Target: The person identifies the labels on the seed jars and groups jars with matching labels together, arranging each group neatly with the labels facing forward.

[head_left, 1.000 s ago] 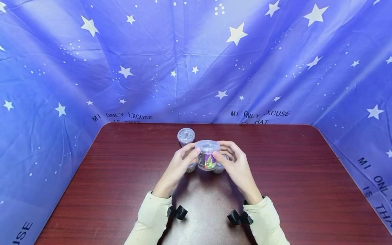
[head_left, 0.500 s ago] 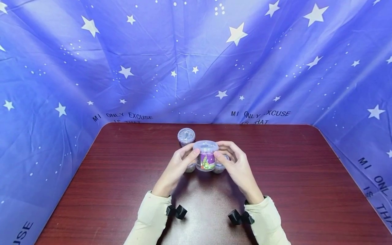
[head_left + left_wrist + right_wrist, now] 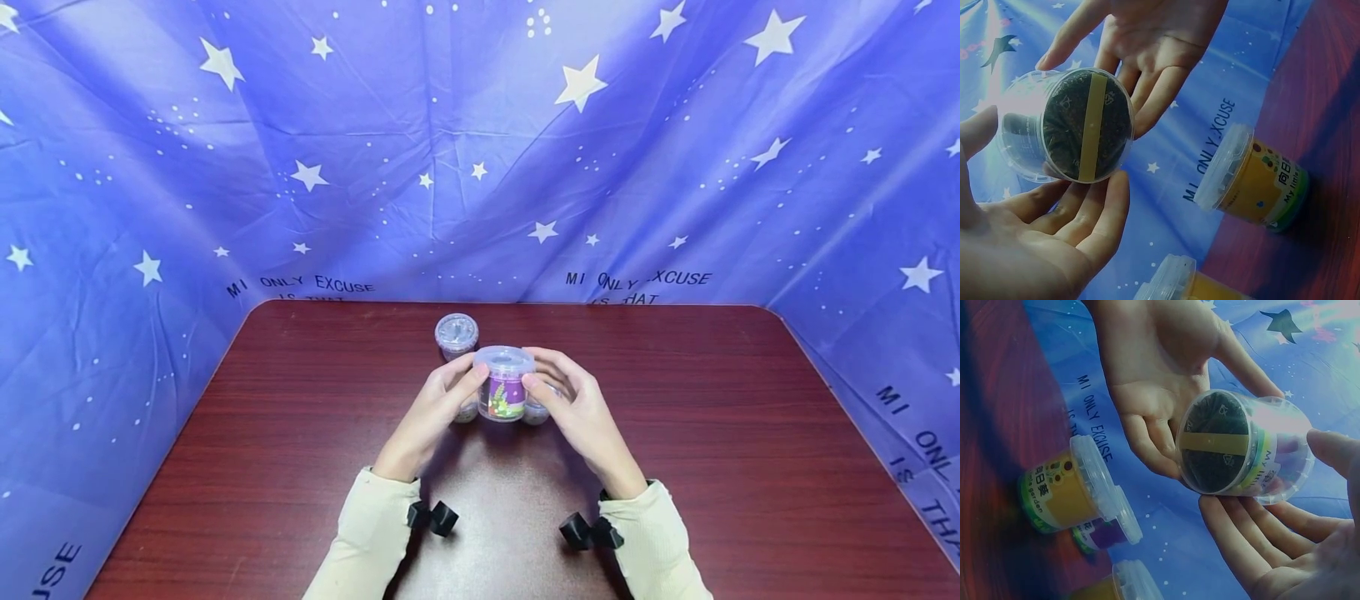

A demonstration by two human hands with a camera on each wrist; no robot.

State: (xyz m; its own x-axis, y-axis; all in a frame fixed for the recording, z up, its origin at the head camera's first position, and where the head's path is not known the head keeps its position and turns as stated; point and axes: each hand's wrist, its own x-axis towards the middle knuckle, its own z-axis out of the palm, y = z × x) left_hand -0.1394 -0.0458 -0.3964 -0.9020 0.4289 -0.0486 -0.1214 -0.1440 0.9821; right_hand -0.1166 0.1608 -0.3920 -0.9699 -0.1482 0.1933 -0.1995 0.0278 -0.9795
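A clear lidded plastic tub (image 3: pixel 504 387) with a purple picture label is held upright above the table. My left hand (image 3: pixel 435 404) grips its left side, thumb in front and fingers behind. On the opposite side my right hand (image 3: pixel 576 404) grips it the same way. Both wrist views show the tub's underside (image 3: pixel 1091 125) from below: dark contents like soil, crossed by a yellow strip. Behind my hands stand similar tubs, one farther back (image 3: pixel 456 335), one partly hidden on the left (image 3: pixel 466 411) and one on the right (image 3: pixel 537 411).
The dark red wooden table (image 3: pixel 720 433) reaches back to a blue star-patterned cloth (image 3: pixel 480 108). In the right wrist view, a standing tub (image 3: pixel 1063 490) has a yellow and green label, with a purple-labelled tub (image 3: pixel 1107 532) beside it.
The held tub has turned between my hands, bringing its purple picture further round to the front. It has also shifted slightly left and a little lower. The standing tubs have not moved.
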